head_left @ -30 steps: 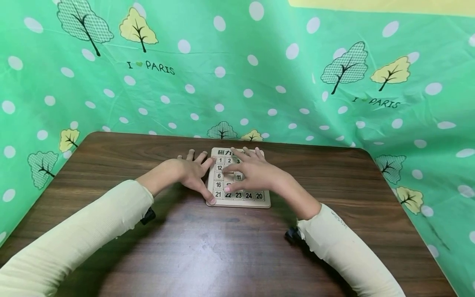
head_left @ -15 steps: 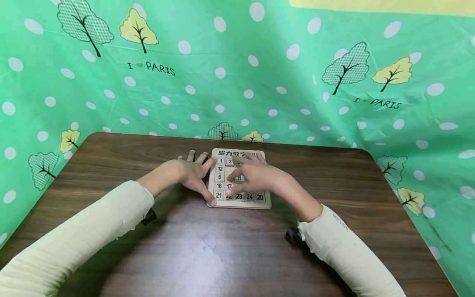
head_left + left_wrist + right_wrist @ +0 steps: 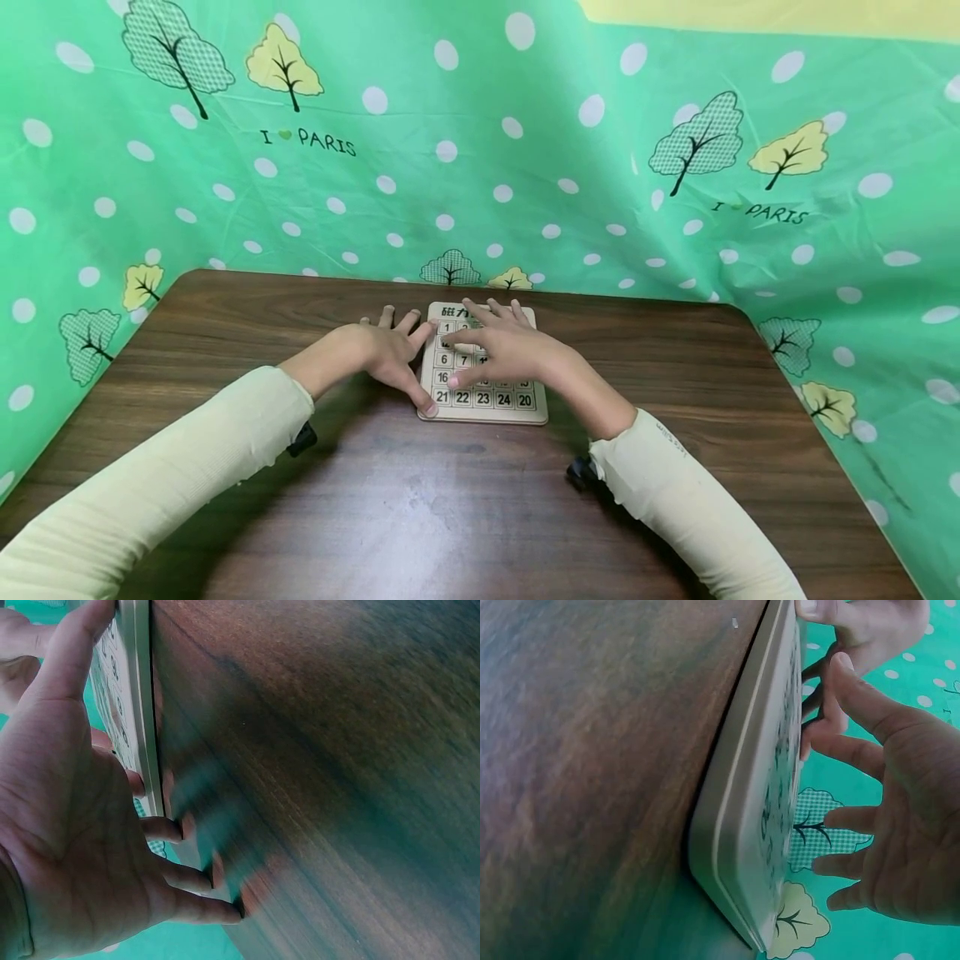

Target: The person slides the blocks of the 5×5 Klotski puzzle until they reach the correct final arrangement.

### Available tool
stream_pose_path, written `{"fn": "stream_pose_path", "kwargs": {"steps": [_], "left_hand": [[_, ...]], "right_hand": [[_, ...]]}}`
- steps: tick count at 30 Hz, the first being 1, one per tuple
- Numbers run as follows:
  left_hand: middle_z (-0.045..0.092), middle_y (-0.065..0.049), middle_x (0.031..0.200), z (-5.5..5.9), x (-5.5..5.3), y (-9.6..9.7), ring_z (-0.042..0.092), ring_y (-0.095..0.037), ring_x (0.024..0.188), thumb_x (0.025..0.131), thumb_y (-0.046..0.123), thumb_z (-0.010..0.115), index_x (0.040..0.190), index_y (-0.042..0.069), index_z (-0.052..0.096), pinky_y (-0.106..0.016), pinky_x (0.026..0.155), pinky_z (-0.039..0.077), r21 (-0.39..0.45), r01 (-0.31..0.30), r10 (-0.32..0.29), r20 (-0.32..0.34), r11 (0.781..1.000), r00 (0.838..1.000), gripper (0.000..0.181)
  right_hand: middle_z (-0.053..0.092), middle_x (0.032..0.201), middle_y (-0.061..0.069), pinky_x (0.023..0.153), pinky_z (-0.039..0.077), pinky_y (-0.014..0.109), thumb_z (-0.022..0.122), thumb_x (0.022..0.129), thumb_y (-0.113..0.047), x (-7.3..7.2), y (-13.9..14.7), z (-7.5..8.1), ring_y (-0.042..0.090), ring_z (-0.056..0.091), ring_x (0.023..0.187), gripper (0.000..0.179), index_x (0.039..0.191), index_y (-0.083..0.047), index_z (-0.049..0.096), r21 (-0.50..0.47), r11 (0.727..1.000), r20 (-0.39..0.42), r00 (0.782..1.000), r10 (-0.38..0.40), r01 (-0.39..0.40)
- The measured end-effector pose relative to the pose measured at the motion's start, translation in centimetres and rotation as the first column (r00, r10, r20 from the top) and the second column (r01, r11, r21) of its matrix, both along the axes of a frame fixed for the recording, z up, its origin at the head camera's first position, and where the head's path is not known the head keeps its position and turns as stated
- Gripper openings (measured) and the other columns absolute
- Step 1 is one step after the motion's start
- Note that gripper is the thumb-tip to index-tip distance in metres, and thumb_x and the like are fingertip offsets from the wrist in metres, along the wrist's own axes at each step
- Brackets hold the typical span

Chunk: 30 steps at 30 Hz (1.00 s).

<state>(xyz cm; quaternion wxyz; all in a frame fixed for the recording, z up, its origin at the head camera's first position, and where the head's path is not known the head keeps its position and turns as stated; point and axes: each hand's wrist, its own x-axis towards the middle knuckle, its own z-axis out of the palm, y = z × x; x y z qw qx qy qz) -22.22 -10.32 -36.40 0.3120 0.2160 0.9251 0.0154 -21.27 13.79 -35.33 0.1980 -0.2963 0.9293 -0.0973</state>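
A pale number sliding puzzle lies flat on the table, its tiles marked with black numbers. My left hand is spread at its left side: the thumb rests on the lower left corner and the index fingertip is at the left edge. In the left wrist view, the other fingertips reach down to the tabletop. My right hand is over the puzzle with fingers spread, the index fingertip at tile 12. It covers much of the upper right. Bottom-row tiles such as tile 22 show. Whether the right fingertips touch is partly unclear.
The dark wooden table has rounded far corners. Behind and beside it hangs a green curtain with white dots and printed trees. A small black object shows under the right sleeve, and another under the left.
My right hand's index finger has moved up and left from the gap in the second column to tile 12. Tile 7 now shows in the third row. My left hand stays put.
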Motion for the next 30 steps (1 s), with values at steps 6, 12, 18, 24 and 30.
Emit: {"fn": "stream_pose_path", "kwargs": {"steps": [6,12,18,24,30], "left_hand": [[-0.003,-0.025,0.19,0.0,0.1,0.0,-0.006,-0.066,0.171,0.076,0.093,0.08,0.183,0.02,-0.002,-0.088,0.132,0.01,-0.007,0.002,-0.002,-0.004,1.0,1.0,0.154],[-0.004,-0.025,0.19,0.1,0.1,0.1,-0.006,-0.065,0.171,0.076,0.091,0.081,0.183,0.019,-0.002,-0.086,0.133,0.01,-0.003,-0.002,0.002,-0.002,1.0,1.0,0.153],[-0.003,-0.024,0.191,0.0,0.1,0.1,-0.006,-0.064,0.172,0.076,0.091,0.081,0.183,0.02,-0.002,-0.086,0.134,0.01,-0.007,-0.004,0.004,-0.005,1.0,1.0,0.153],[-0.004,-0.023,0.191,0.0,0.1,0.0,-0.007,-0.063,0.172,0.076,0.092,0.081,0.183,0.02,-0.002,-0.085,0.134,0.01,-0.013,-0.006,0.005,-0.006,1.0,1.0,0.154],[-0.005,-0.022,0.191,-0.1,0.1,0.0,-0.008,-0.061,0.173,0.075,0.094,0.079,0.184,0.023,-0.004,-0.083,0.135,0.01,-0.022,-0.013,0.013,0.002,1.0,1.0,0.154]], "right_hand": [[0.01,0.192,0.014,0.138,-0.003,0.078,0.073,0.099,-0.073,-0.1,0.2,-0.4,0.056,0.005,0.175,0.076,0.166,-0.042,0.057,0.037,0.999,0.009,1.0,-0.003,0.003],[0.014,0.191,0.015,0.136,-0.006,0.079,0.075,0.099,-0.07,-0.2,1.2,-0.2,0.058,0.003,0.174,0.073,0.164,-0.04,0.06,0.043,0.999,0.016,0.999,-0.031,0.03],[0.016,0.191,0.015,0.136,-0.007,0.078,0.076,0.1,-0.068,-0.1,2.0,0.0,0.058,0.003,0.174,0.071,0.163,-0.04,0.061,0.054,0.998,0.023,0.999,-0.045,0.044],[0.018,0.19,0.016,0.137,-0.006,0.078,0.076,0.1,-0.069,-0.2,2.1,0.2,0.058,0.003,0.175,0.069,0.162,-0.041,0.063,0.063,0.997,0.02,0.998,-0.055,0.054],[0.017,0.191,0.016,0.137,-0.006,0.078,0.075,0.1,-0.069,-0.1,2.1,0.2,0.058,0.004,0.174,0.071,0.163,-0.041,0.061,0.077,0.995,0.024,0.998,-0.058,0.056]]}}
